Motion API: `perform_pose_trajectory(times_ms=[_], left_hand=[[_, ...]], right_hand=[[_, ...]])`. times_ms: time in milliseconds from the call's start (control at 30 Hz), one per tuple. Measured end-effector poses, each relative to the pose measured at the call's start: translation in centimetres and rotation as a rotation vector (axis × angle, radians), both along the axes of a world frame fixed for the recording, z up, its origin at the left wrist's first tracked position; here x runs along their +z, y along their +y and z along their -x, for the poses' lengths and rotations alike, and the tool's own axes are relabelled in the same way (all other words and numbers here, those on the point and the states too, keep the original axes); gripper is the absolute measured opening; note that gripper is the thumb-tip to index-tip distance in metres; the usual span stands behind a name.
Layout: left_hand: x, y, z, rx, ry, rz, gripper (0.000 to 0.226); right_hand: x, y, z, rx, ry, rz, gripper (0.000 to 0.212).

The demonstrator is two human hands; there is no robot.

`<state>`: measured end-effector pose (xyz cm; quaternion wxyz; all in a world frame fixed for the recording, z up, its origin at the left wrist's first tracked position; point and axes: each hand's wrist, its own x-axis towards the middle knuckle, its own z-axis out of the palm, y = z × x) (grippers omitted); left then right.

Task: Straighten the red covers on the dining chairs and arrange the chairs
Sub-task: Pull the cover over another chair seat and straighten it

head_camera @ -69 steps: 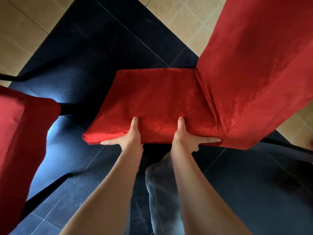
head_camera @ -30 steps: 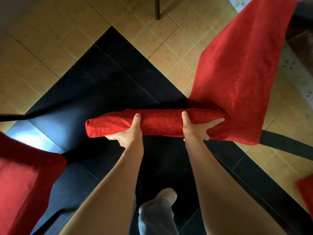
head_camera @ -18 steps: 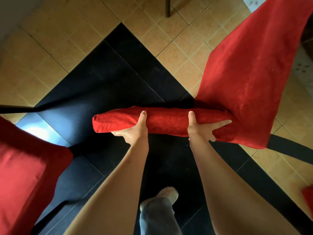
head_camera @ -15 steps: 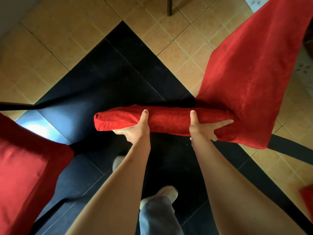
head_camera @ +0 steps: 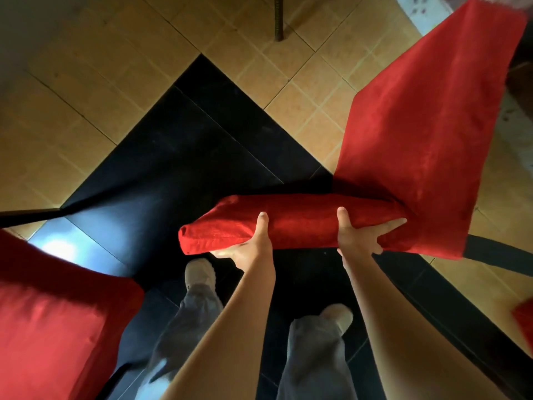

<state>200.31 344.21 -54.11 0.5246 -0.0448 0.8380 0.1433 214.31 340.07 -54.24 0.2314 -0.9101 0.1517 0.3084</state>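
A dining chair in a red cover is held up off the floor in front of me. Its seat (head_camera: 300,223) shows edge-on, and its tall backrest (head_camera: 427,145) rises to the upper right. My left hand (head_camera: 253,246) grips the seat's near edge left of centre, thumb on top and fingers underneath. My right hand (head_camera: 360,238) grips the same edge nearer the backrest, thumb on top, fingers spread along the side. The chair's legs are hidden below the seat.
A second red-covered chair (head_camera: 54,321) fills the lower left. A sliver of another red cover (head_camera: 525,319) shows at the right edge. A thin metal leg (head_camera: 279,18) stands on the tan tiles at the top. Black tiles lie under my feet (head_camera: 199,272).
Since 2.3 s ago the chair has been lifted and tipped, so its seat now shows edge-on. It has drifted right, and I have stepped forward. Both hands keep their grip.
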Motion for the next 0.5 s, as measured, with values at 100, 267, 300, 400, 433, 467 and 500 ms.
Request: perform_pose_trajectory(times_ms=[100, 267, 300, 400, 433, 467, 500], left_hand=[[0.0, -0.1, 1.0, -0.002, -0.038, -0.032, 0.140], [-0.8, -0.7, 6.2, -0.122, 0.008, -0.188, 0.139], [-1.1, -0.8, 7.3, -0.173, 0.010, -0.239, 0.137], [-1.3, -0.8, 10.1, -0.409, 0.025, -0.375, 0.130], [-1.3, -0.6, 10.8, -0.499, 0.022, -0.413, 0.126], [-1.5, -0.3, 11.5, -0.588, 0.010, -0.448, 0.122], [-1.5, -0.1, 12.1, -0.672, -0.003, -0.474, 0.119]], right_hand=[[0.2, 0.2, 0.0, 0.005, -0.008, 0.045, 0.126], [0.1, 0.1, 0.0, 0.083, -0.084, 0.124, 0.120], [0.1, 0.0, -0.3, 0.101, -0.113, 0.135, 0.119], [0.6, -0.1, 0.4, 0.376, -0.245, 0.180, 0.110], [0.7, -0.1, 0.8, 0.524, -0.280, 0.170, 0.106], [0.7, 0.0, 1.3, 0.690, -0.283, 0.152, 0.102], [0.7, 0.2, 1.7, 0.868, -0.254, 0.135, 0.099]])
